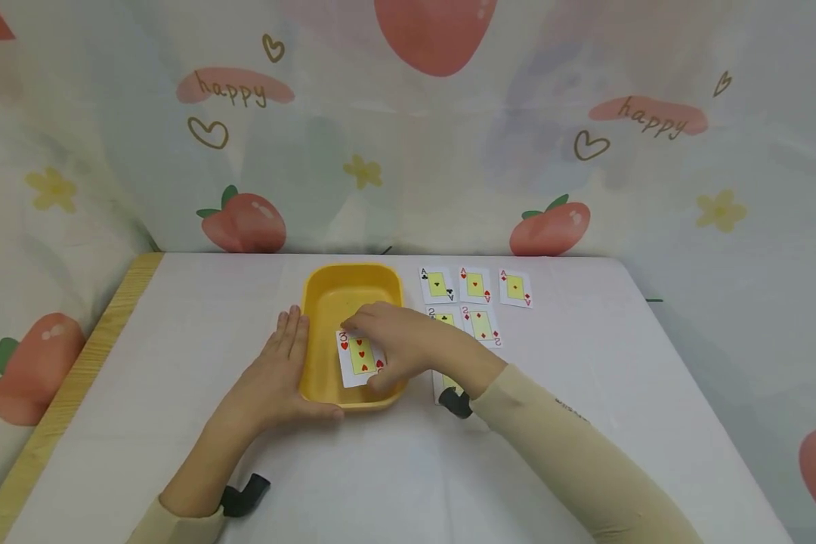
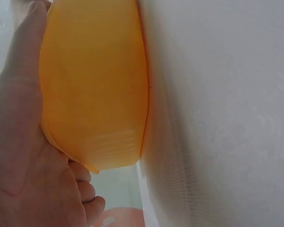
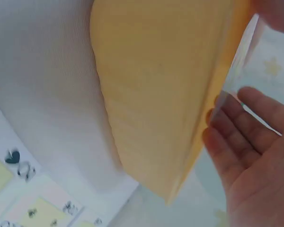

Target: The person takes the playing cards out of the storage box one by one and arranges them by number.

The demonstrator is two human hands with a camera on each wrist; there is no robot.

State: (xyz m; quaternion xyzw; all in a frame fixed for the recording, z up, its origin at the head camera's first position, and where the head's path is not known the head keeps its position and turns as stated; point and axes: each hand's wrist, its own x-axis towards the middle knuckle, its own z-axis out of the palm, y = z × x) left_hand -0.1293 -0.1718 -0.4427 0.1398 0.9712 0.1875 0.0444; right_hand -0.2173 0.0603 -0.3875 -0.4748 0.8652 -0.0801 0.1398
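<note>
My right hand (image 1: 401,340) holds a three of hearts playing card (image 1: 359,357) face up over the yellow tray (image 1: 353,273), thumb at the near edge and fingers at the far edge. Along the tray's left side lies my left hand (image 1: 275,378), its fingers straight against the rim and its thumb by the near rim. The left wrist view has that hand (image 2: 33,156) touching the tray's outer wall (image 2: 94,80). In the right wrist view, the right hand's fingers (image 3: 232,132) are beyond the tray rim, and the card is mostly hidden.
Right of the tray, an ace of clubs (image 1: 437,285), ace of hearts (image 1: 474,285) and ace of diamonds (image 1: 515,288) form a back row. Below lie a two of clubs (image 1: 442,311) and two of diamonds (image 1: 481,326). Nearer, another card (image 1: 442,384) is partly covered by the right arm.
</note>
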